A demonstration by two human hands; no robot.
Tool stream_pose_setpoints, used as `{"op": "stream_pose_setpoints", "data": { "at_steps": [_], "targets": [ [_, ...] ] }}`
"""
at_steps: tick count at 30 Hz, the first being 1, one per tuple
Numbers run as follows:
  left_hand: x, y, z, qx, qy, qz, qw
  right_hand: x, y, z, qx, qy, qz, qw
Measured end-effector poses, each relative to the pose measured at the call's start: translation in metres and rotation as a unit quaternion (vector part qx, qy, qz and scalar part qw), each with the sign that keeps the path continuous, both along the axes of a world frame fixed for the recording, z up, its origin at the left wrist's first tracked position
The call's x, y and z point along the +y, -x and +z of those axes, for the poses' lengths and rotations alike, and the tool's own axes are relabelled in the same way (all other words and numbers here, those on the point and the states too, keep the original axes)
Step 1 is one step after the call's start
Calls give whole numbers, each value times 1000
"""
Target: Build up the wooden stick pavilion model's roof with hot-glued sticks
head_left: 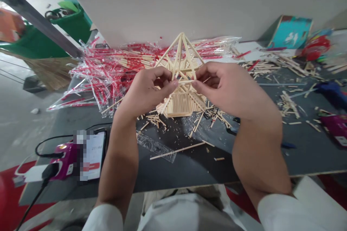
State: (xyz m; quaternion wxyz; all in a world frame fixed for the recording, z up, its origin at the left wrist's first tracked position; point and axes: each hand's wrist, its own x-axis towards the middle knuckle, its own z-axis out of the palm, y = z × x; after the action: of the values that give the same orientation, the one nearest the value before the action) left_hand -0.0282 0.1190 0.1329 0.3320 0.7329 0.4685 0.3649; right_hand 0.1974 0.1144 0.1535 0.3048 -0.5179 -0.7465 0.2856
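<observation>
The table (189, 173) is holding it all
A stick tower (181, 103) is standing in the middle of the table, a big pile of wrapped sticks (108, 75) is lying behind it, a ruler (155, 148) is lying in front of it, and a phone (94, 155) is lying to its left.

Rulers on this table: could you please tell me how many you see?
1: a clear plastic ruler lies on the dark table, in front of the stick model. Others may be hidden under the loose sticks.
</observation>
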Motion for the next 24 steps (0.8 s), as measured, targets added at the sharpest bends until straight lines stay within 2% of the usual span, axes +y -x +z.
{"op": "stream_pose_setpoints", "data": {
  "at_steps": [24],
  "targets": [
    [3,1,-5,-10,-14,-10,1000,-3,-6,3,-31,9,-4,999]
  ]
}}
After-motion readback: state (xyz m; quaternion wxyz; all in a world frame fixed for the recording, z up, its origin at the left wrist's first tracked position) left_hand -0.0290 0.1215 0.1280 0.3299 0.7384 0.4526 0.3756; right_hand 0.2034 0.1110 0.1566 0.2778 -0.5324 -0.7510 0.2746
